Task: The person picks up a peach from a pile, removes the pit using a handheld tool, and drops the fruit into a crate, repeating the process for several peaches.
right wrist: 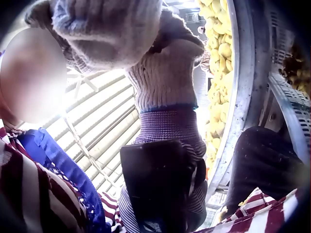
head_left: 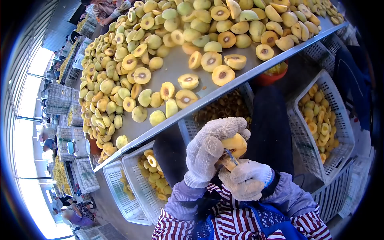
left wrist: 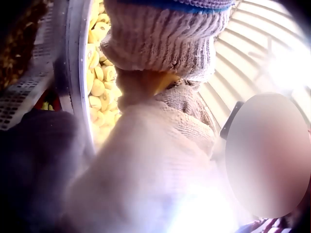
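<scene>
I see my left hand (head_left: 210, 150) curled around a yellow fruit half (head_left: 234, 146); my right hand (head_left: 246, 178) grips a small blade (head_left: 231, 157) beneath it, below the fruit-piled metal table (head_left: 176, 66).

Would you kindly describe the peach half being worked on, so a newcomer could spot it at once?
Below the edge of the metal table heaped with halved yellow fruit, two gloved hands meet. The peach half sits in the left hand; it alone is held, with the right hand pushing a small blade into it.

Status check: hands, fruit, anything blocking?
Left hand grips yellow peach half. Right hand holds small metal tool against it. Nothing blocking.
</scene>
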A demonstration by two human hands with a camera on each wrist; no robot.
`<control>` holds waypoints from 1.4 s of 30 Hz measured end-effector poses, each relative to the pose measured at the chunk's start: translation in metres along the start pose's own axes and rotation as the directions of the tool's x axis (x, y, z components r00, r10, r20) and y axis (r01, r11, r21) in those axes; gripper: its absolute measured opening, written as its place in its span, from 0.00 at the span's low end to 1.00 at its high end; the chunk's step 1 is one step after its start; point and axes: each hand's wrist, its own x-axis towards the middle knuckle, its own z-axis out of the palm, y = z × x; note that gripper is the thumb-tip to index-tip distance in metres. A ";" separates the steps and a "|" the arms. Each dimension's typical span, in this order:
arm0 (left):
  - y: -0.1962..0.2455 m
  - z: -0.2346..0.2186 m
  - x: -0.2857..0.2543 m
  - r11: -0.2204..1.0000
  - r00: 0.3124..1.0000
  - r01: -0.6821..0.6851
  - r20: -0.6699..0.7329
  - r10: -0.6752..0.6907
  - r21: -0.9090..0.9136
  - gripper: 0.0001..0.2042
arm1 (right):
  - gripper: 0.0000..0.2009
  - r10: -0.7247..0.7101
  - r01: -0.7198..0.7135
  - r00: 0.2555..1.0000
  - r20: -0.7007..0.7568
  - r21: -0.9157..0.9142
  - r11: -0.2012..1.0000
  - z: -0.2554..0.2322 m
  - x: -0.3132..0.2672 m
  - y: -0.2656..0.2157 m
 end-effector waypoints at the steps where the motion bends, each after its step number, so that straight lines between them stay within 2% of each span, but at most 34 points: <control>1: -0.002 -0.002 0.001 0.999 0.999 -0.037 0.021 0.037 0.012 0.42 | 0.13 0.017 -0.029 0.989 0.146 0.077 0.997 -0.014 0.003 0.001; 2: -0.003 -0.003 0.000 0.997 0.996 -0.075 0.040 0.074 0.025 0.40 | 0.13 0.034 -0.078 0.957 0.289 0.142 0.987 -0.028 0.005 0.002; 3: -0.004 -0.002 -0.001 0.993 0.997 -0.070 0.030 0.073 -0.094 0.37 | 0.14 0.040 -0.119 0.912 0.409 0.168 0.979 -0.043 0.008 0.005; 5: -0.009 0.003 -0.003 0.942 0.998 -0.056 0.016 0.065 -0.330 0.32 | 0.14 0.067 -0.193 0.941 0.332 0.360 0.913 -0.098 -0.017 0.021; 6: -0.013 -0.002 -0.001 0.716 0.984 0.168 0.072 -0.163 -0.678 0.30 | 0.14 0.011 -0.026 0.996 0.085 0.185 0.982 -0.060 -0.012 0.017; 7: -0.012 -0.001 -0.002 0.747 0.984 0.147 0.021 -0.176 -0.649 0.28 | 0.15 -0.051 0.033 0.981 -0.188 -0.097 0.995 -0.022 -0.006 0.014; 8: -0.012 0.001 -0.002 0.777 0.983 0.128 -0.028 -0.184 -0.616 0.27 | 0.18 -0.105 -0.047 0.897 -0.429 -0.330 0.943 0.017 -0.001 0.011; 9: -0.015 -0.004 -0.001 0.747 0.983 0.136 -0.005 -0.183 -0.651 0.28 | 0.19 0.007 -0.022 0.936 -0.351 -0.039 0.999 0.013 -0.004 0.005; 11: -0.015 -0.017 -0.002 0.879 0.981 0.034 -0.153 -0.120 -0.475 0.29 | 0.20 0.071 -0.050 0.983 -0.169 0.127 0.991 0.004 -0.009 -0.003; 12: -0.015 -0.025 -0.003 0.922 0.974 -0.022 -0.217 -0.068 -0.387 0.30 | 0.19 -0.016 -0.013 0.975 -0.221 -0.129 0.992 0.008 -0.010 -0.003; 13: -0.014 -0.034 -0.005 0.968 0.970 -0.089 -0.242 0.031 -0.236 0.30 | 0.19 -0.104 -0.007 0.957 -0.271 -0.380 0.925 0.013 -0.008 -0.003; 14: -0.011 -0.043 -0.009 0.987 0.953 -0.106 -0.296 0.067 -0.119 0.29 | 0.17 -0.316 -0.032 0.875 -0.367 -0.696 0.718 0.038 0.001 0.002; 16: -0.002 -0.069 -0.027 0.987 0.896 -0.152 -0.415 0.155 0.040 0.31 | 0.13 -0.270 -0.060 0.877 -0.397 -0.648 0.759 0.045 0.009 -0.001; 17: 0.005 -0.082 -0.039 0.980 0.846 -0.194 -0.496 0.194 0.052 0.29 | 0.11 -0.252 -0.069 0.877 -0.410 -0.625 0.777 0.048 0.012 -0.003; 18: 0.013 -0.095 -0.054 0.971 0.789 -0.232 -0.571 0.227 0.065 0.27 | 0.10 -0.282 -0.101 0.844 -0.456 -0.652 0.752 0.051 0.014 -0.003; 19: 0.024 -0.116 -0.072 0.962 0.719 -0.082 -0.653 0.238 0.260 0.25 | 0.10 -0.316 -0.132 0.808 -0.498 -0.675 0.725 0.052 0.014 -0.002; 20: 0.030 -0.130 -0.085 0.901 0.639 0.093 -0.719 0.272 0.423 0.24 | 0.10 -0.353 -0.163 0.768 -0.534 -0.696 0.699 0.053 0.014 -0.001; 21: 0.027 -0.131 -0.089 0.885 0.672 0.085 -0.682 0.288 0.457 0.23 | 0.11 -0.358 -0.158 0.771 -0.526 -0.704 0.693 0.053 0.017 0.000; 24: 0.019 -0.133 -0.096 0.832 0.760 0.047 -0.560 0.330 0.553 0.23 | 0.11 -0.202 -0.396 0.749 -0.631 -0.670 0.628 0.045 0.027 -0.002; 25: 0.015 -0.132 -0.097 0.815 0.789 0.036 -0.517 0.333 0.579 0.24 | 0.11 -0.140 -0.410 0.761 -0.633 -0.638 0.652 0.039 0.029 -0.003; 26: 0.012 -0.129 -0.095 0.798 0.812 0.016 -0.473 0.342 0.603 0.25 | 0.12 -0.177 -0.476 0.724 -0.667 -0.669 0.571 0.053 0.042 0.006; 27: 0.018 -0.106 -0.087 0.892 0.896 -0.132 -0.333 0.294 0.433 0.24 | 0.13 -0.139 -0.517 0.719 -0.681 -0.657 0.549 0.052 0.043 0.005; 28: 0.024 -0.080 -0.076 0.946 0.945 -0.238 -0.172 0.278 0.222 0.23 | 0.14 -0.097 -0.557 0.711 -0.697 -0.642 0.526 0.049 0.043 0.006; 30: 0.021 -0.075 -0.067 0.990 0.998 -0.056 0.029 0.053 0.133 0.22 | 0.15 -0.163 -0.565 0.670 -0.725 -0.639 0.521 0.053 0.044 0.009; 32: 0.027 -0.073 -0.054 0.965 0.986 0.035 0.148 -0.076 0.258 0.18 | 0.15 -0.248 -0.539 0.620 -0.744 -0.634 0.555 0.056 0.040 0.006; 33: 0.022 -0.069 -0.047 0.956 0.997 0.022 0.062 -0.041 0.293 0.14 | 0.13 -0.369 -0.510 0.558 -0.744 -0.657 0.555 0.060 0.045 0.008; 36: 0.022 -0.065 -0.035 0.851 1.000 -0.015 0.001 0.016 0.524 0.13 | 0.12 -0.666 -0.381 0.544 -0.511 -0.857 0.346 0.033 0.045 0.005; 37: 0.016 -0.066 -0.032 0.844 0.998 -0.064 0.012 0.068 0.532 0.12 | 0.12 -0.709 -0.366 0.501 -0.497 -0.863 0.347 0.031 0.045 0.005; 38: 0.014 -0.069 -0.030 0.864 1.000 -0.018 0.004 0.018 0.503 0.13 | 0.13 -0.805 -0.432 0.492 -0.331 -0.896 0.104 0.012 0.041 0.002; 40: 0.023 -0.066 -0.025 0.939 0.993 0.104 -0.092 -0.078 0.327 0.16 | 0.14 -0.766 -0.417 0.465 -0.443 -0.873 0.252 0.033 0.045 0.004; 41: 0.025 -0.072 -0.017 0.780 0.981 0.107 -0.194 0.019 0.617 0.19 | 0.14 -0.735 -0.350 0.474 -0.485 -0.869 0.348 0.038 0.044 0.002; 42: 0.025 -0.079 -0.009 0.537 0.953 0.140 -0.260 0.155 0.832 0.22 | 0.14 -0.734 -0.340 0.463 -0.497 -0.864 0.371 0.031 0.038 -0.004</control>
